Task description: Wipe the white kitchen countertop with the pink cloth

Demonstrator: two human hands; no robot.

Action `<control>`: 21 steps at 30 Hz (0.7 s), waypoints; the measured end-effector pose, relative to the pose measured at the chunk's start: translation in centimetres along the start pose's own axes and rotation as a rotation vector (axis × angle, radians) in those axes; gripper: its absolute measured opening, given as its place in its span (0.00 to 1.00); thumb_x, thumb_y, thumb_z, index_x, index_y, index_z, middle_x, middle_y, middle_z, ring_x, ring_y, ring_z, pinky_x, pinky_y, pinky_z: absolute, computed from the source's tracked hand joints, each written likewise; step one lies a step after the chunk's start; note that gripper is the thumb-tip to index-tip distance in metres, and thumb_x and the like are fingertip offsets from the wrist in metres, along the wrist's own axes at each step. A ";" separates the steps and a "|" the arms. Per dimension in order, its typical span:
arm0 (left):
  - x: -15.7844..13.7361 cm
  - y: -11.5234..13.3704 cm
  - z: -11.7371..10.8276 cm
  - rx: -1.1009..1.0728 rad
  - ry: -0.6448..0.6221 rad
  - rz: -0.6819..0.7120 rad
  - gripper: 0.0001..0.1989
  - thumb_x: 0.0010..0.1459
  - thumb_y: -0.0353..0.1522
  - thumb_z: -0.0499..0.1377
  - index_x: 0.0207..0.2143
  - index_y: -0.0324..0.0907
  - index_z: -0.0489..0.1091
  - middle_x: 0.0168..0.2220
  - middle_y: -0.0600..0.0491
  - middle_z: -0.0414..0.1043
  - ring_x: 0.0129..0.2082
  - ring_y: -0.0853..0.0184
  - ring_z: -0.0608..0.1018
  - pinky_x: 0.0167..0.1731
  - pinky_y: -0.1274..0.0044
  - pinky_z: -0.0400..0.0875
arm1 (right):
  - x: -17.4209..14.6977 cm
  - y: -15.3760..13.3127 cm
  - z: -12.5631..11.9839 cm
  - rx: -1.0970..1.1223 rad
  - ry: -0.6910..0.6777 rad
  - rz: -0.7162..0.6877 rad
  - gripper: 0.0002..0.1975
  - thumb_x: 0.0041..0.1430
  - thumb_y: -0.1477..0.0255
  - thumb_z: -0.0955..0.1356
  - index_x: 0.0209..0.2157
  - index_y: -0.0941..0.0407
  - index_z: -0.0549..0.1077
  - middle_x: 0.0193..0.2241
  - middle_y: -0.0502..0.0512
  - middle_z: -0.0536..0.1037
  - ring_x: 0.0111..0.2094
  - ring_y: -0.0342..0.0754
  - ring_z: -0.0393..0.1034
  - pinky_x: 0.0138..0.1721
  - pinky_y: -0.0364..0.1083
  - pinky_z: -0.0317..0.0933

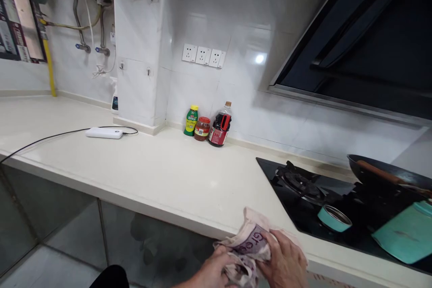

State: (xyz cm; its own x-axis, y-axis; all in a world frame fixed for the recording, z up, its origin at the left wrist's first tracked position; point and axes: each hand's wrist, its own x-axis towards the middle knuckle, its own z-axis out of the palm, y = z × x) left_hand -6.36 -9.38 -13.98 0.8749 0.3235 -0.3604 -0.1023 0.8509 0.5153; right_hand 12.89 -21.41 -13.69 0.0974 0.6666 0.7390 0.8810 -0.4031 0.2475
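A crumpled pale pink cloth (251, 220) with a purple printed patch lies bunched over the counter's front edge, left of the stove. My left hand (216, 267) is closed on its lower left part, fingers curled into the folds. From the right, my right hand (283, 256) grips the cloth with bent fingers, thumb side toward the left hand. Part of the cloth is hidden under both hands. The black glass gas stove (281, 198) is beside my right hand, with a turquoise round lid-like piece (334, 218) on it.
A turquoise container (407, 234) and a wok (362, 173) stand on the stove's right. Against the wall are a green bottle (191, 121), a red-lidded jar (202, 129) and a dark sauce bottle (220, 128). A white power bank (104, 132) with a black cable lies left on the counter (151, 166). A range hood (364, 45) overhangs the stove.
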 end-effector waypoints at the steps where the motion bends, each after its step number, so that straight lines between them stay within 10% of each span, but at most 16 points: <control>1: 0.7 -0.6 0.2 -0.023 -0.038 -0.024 0.17 0.43 0.34 0.67 0.37 0.45 0.69 0.37 0.53 0.75 0.35 0.64 0.75 0.34 0.74 0.61 | -0.5 1.0 0.1 -0.029 0.000 0.008 0.30 0.50 0.71 0.69 0.56 0.51 0.63 0.53 0.60 0.69 0.52 0.61 0.64 0.50 0.58 0.57; 10: 4.1 -3.3 1.7 -0.022 -0.183 -0.103 0.13 0.46 0.33 0.65 0.37 0.44 0.74 0.46 0.50 0.76 0.40 0.61 0.74 0.43 0.71 0.63 | -3.1 5.2 0.1 -0.172 0.005 0.158 0.23 0.55 0.66 0.64 0.53 0.53 0.63 0.52 0.62 0.69 0.47 0.63 0.65 0.45 0.59 0.60; 21: 1.5 -0.8 -1.7 0.146 0.003 0.060 0.19 0.46 0.39 0.64 0.42 0.47 0.72 0.44 0.53 0.77 0.41 0.60 0.75 0.33 0.76 0.58 | 0.6 -2.9 -0.3 -0.091 -0.035 0.218 0.27 0.48 0.71 0.70 0.52 0.51 0.66 0.49 0.63 0.70 0.49 0.63 0.64 0.49 0.61 0.56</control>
State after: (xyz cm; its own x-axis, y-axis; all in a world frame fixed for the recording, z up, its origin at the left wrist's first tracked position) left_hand -5.81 -8.93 -16.25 0.8681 0.3728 -0.3278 -0.0836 0.7607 0.6436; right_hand 10.26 -20.03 -13.77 0.2977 0.5782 0.7597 0.7921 -0.5938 0.1415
